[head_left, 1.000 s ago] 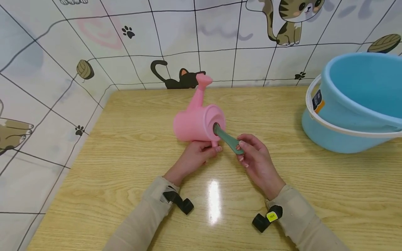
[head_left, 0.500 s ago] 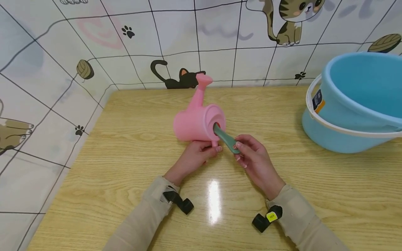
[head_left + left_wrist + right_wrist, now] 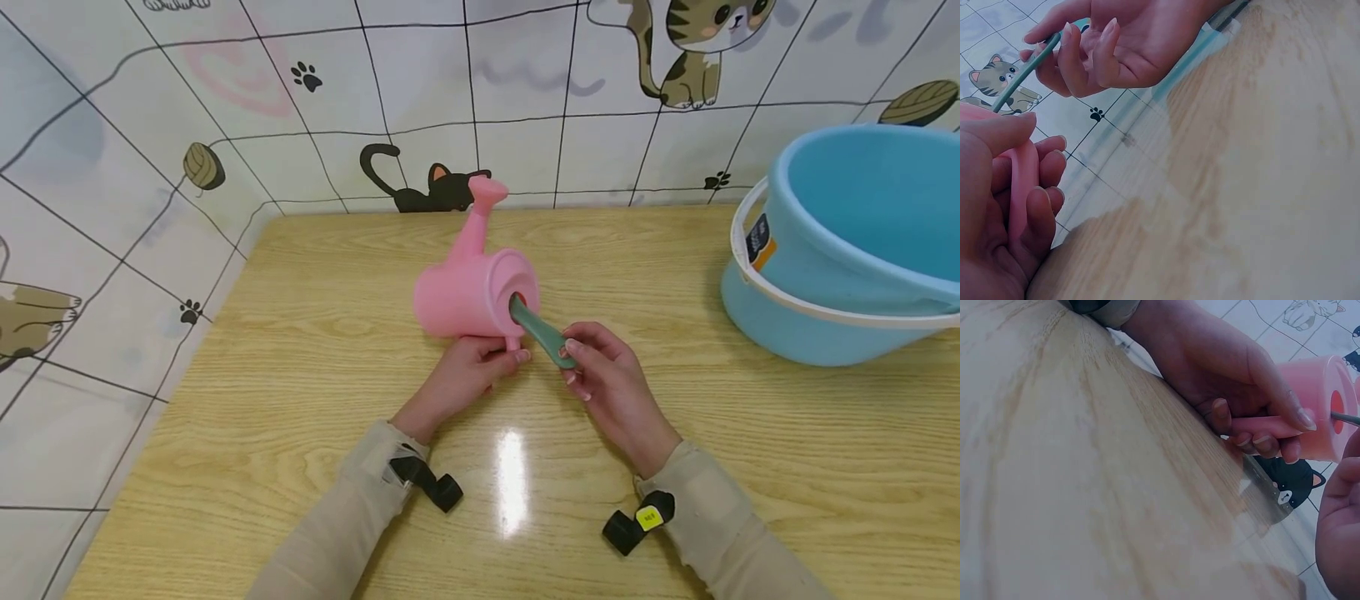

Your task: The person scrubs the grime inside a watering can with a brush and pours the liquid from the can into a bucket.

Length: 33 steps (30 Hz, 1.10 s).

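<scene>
A pink watering can (image 3: 457,302) is tipped on its side, its round opening toward the right and its spout (image 3: 474,225) pointing at the wall. My left hand (image 3: 471,371) grips the can's handle; in the right wrist view the fingers curl round that pink handle (image 3: 1266,427). Between thumb and fingers, my right hand (image 3: 617,387) pinches the end of a long green handle (image 3: 542,333). The green tool's far end is hidden inside the can, so its kind cannot be told. In the left wrist view the green handle (image 3: 1025,74) looks thin and slightly curved.
A large light-blue bucket (image 3: 817,333) with a white carrying handle (image 3: 832,313) stands at the right of the wooden table (image 3: 300,375). A tiled wall (image 3: 525,158) with cat drawings borders the table at the back and left.
My right hand has moved slightly left toward the can, pushing the green handle a little deeper in. The left hand and the watering can hold still.
</scene>
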Each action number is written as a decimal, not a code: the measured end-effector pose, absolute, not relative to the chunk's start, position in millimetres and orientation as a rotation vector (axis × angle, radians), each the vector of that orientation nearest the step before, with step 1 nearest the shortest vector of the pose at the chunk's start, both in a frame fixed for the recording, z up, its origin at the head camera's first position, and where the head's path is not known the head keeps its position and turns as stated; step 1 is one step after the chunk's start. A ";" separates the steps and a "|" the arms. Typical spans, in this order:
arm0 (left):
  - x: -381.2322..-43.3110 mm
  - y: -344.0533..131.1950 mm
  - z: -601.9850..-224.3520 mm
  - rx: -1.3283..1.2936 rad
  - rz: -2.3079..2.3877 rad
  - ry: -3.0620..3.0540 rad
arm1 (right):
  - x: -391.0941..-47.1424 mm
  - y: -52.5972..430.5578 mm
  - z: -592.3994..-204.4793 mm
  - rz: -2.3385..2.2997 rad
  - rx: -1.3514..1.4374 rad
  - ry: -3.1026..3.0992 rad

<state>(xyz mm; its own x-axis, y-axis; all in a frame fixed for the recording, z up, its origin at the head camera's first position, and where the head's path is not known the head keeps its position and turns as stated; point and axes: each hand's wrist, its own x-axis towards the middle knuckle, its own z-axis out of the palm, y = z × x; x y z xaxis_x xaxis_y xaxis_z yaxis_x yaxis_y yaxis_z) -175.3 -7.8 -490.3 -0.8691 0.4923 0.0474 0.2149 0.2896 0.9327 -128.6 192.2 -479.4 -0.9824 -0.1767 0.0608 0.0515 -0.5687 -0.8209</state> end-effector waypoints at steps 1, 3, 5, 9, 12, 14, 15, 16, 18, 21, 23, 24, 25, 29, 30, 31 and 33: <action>-175.2 -7.6 -490.5 0.650 1.606 2.314 | -128.6 192.0 -479.4 -2.663 -0.198 1.403; -175.4 -7.5 -490.6 0.652 1.602 2.316 | -128.7 192.3 -479.4 -2.671 -0.207 1.372; -175.8 -7.4 -490.9 0.655 1.601 2.318 | -128.7 192.5 -479.6 -2.673 -0.209 1.373; -175.8 -7.6 -490.7 0.654 1.592 2.327 | -129.3 193.1 -480.2 -2.684 -0.222 1.342; -175.8 -7.8 -490.7 0.656 1.590 2.332 | -130.0 193.7 -481.2 -2.700 -0.228 1.307; -175.7 -8.0 -490.9 0.656 1.592 2.335 | -130.4 194.2 -481.8 -2.707 -0.229 1.292; -175.8 -7.9 -491.0 0.658 1.595 2.335 | -130.5 194.3 -482.0 -2.706 -0.230 1.302; -175.9 -7.8 -491.3 0.663 1.596 2.335 | -130.6 194.4 -482.0 -2.707 -0.226 1.306; -176.1 -7.4 -491.7 0.665 1.598 2.335 | -130.4 195.0 -482.0 -2.706 -0.228 1.302; -176.2 -7.2 -492.4 0.651 1.594 2.333 | -130.1 195.4 -481.9 -2.705 -0.240 1.268; -176.2 -7.0 -492.3 0.642 1.592 2.328 | -129.7 195.8 -481.9 -2.706 -0.252 1.246; -176.0 -7.0 -491.8 0.637 1.589 2.327 | -129.6 195.9 -481.9 -2.705 -0.257 1.235; -175.8 -7.1 -491.3 0.631 1.585 2.328 | -129.6 195.9 -482.1 -2.705 -0.259 1.227; -172.6 -6.6 -484.0 0.622 1.579 2.320 | -129.8 195.9 -482.1 -2.704 -0.257 1.223; -170.8 -6.6 -480.2 0.623 1.581 2.317 | -129.9 196.0 -482.2 -2.703 -0.252 1.225; -169.0 -6.4 -476.5 0.624 1.585 2.313 | -129.9 196.0 -482.1 -2.700 -0.244 1.232; -165.4 -5.9 -468.5 0.630 1.592 2.308 | -130.1 196.0 -482.0 -2.696 -0.231 1.250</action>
